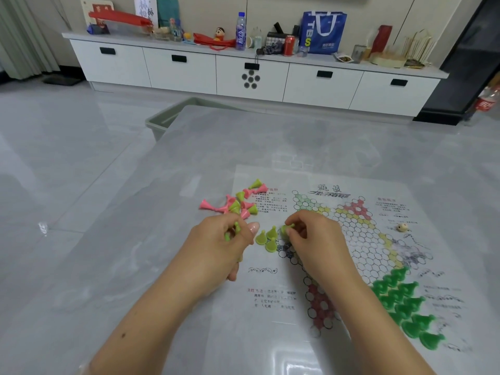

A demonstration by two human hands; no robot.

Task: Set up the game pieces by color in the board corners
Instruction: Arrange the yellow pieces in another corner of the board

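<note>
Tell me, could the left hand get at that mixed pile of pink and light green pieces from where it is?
Probably yes: the pile lies just beyond the left hand with nothing between them, though that hand already holds light green pieces.

blue bag [322, 32]: "TBS" | board sheet [338, 239]: Chinese print, too blurred to read

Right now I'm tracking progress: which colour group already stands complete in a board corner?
The dark green pieces, standing packed in the near-right corner; pink and lime ones mostly lie loose.
</note>
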